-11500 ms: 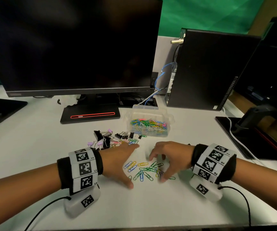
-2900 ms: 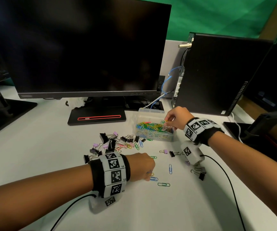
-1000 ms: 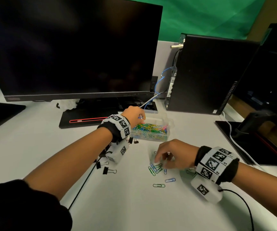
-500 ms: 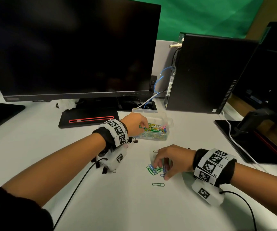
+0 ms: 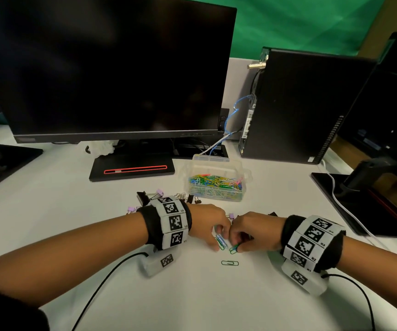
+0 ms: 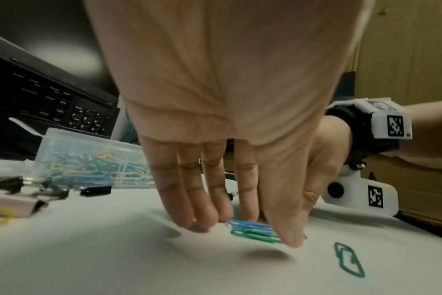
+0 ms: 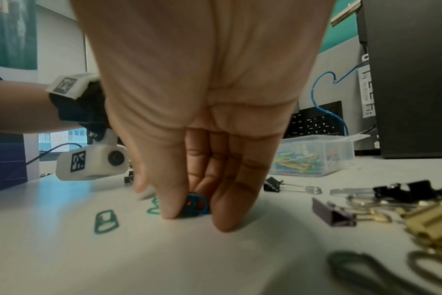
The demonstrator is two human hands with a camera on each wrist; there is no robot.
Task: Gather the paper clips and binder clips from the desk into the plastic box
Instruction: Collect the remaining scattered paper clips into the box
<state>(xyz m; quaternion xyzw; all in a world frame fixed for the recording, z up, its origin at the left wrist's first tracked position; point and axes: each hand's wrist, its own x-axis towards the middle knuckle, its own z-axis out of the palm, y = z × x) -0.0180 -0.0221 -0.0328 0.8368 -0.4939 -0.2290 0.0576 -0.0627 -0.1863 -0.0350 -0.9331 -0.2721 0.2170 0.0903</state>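
The clear plastic box (image 5: 216, 195) holds many coloured paper clips and stands behind my hands. My left hand (image 5: 217, 238) is down on the white desk, thumb and fingers pinching a blue and a green paper clip (image 6: 253, 229). Right beside it, my right hand (image 5: 236, 244) pinches a blue paper clip (image 7: 196, 205) between thumb and fingers, with a green clip (image 5: 233, 249) at its fingertips. One green paper clip (image 5: 229, 263) lies loose just in front of both hands. Black and purple binder clips (image 5: 145, 195) lie behind my left wrist.
More binder clips, purple (image 7: 333, 214), gold (image 7: 432, 221) and black (image 7: 273, 184), lie to the right of my right hand. A monitor (image 5: 111, 68) on its stand (image 5: 133, 168), a computer tower (image 5: 295, 108) and a keyboard (image 6: 50, 95) stand behind the box.
My left hand has come back from the box and dropped to the desk beside my right hand, onto the clips. My right hand has stayed on the same small pile.
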